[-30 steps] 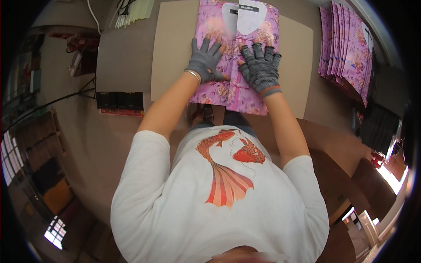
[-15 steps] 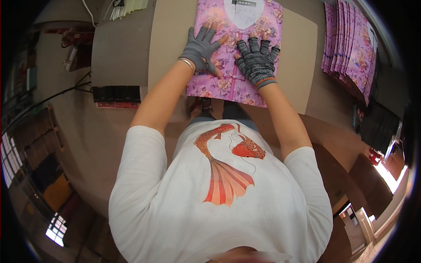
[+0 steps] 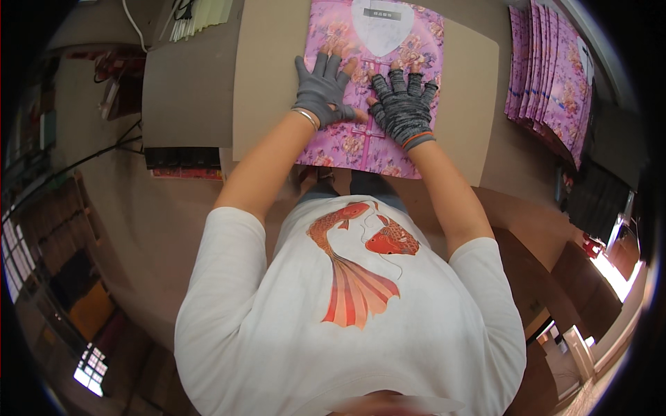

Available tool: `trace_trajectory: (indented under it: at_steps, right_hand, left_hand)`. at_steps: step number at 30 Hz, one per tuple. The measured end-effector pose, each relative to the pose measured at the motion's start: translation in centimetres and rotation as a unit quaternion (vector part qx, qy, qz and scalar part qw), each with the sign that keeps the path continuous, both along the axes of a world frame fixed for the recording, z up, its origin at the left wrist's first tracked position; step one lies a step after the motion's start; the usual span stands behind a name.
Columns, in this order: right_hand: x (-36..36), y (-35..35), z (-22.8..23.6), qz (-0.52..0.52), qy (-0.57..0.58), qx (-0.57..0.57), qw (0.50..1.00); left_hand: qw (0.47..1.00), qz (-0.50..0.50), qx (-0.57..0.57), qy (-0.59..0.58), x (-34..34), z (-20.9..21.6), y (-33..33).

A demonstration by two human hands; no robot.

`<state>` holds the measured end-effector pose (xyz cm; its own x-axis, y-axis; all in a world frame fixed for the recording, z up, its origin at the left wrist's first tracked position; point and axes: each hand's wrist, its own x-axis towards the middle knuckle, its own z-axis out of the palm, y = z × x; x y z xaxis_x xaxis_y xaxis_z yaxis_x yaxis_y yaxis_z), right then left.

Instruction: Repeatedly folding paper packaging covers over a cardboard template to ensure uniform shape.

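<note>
A pink-purple floral folded garment (image 3: pixel 350 149) lies flat on a beige board, its near edge reaching past the board's front. Pink knotted fastenings run down its middle, and a white pointed panel (image 3: pixel 383 35) with a dark label shows at the neck. My left hand (image 3: pixel 325 90), in a grey fingerless glove, rests palm down on the garment's left half, fingers spread. On the right half lies my right hand (image 3: pixel 404 107), in a dark mottled fingerless glove, also flat with fingers apart. Neither hand grips anything.
The beige board (image 3: pixel 267 90) lies under the garment on a table. Several matching floral garments (image 3: pixel 548 76) stand in an overlapping row at the right. At the far left is a bunch of pale strips (image 3: pixel 208 17). A dark box-like thing (image 3: pixel 184 158) sits below the table's left edge.
The garment has shifted slightly toward me, bringing more of the white neck panel into view. Both hands have come a little nearer with it, still spread flat.
</note>
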<state>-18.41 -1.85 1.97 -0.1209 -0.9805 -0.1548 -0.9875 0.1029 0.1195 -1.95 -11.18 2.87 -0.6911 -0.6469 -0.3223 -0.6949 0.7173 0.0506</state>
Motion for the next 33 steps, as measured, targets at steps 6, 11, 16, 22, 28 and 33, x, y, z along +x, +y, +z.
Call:
trace_trajectory:
  at_steps: [6,11,16,22,28,33]
  right_hand:
    - [-1.1,-0.5,-0.5,-0.002,-0.02,-0.003,1.0]
    - [-5.5,-4.4,-2.5,0.027,-0.038,-0.082,0.996]
    - [-14.9,-14.8,-4.7,-0.021,0.029,-0.202,0.979]
    - [-17.3,-19.0,-2.7,-0.094,-0.028,-0.225,0.969]
    - [-8.1,-1.9,0.2,0.081,0.039,-0.055,0.994]
    - [-2.0,15.5,0.1,0.16,-0.166,-0.036,0.972]
  left_hand:
    - [0.998,0.016,0.03,-0.045,-1.6,2.5,0.3]
    - [0.997,-0.05,-0.051,-0.03,-2.9,1.4,1.2]
    - [0.998,-0.049,-0.032,-0.039,-5.4,2.2,1.6]
    - [0.997,-0.054,-0.055,-0.031,-5.0,1.6,2.1]
    - [0.997,-0.05,-0.062,-0.004,-5.0,2.2,1.4]
    - [0.994,-0.05,-0.007,-0.097,-5.2,2.9,1.0]
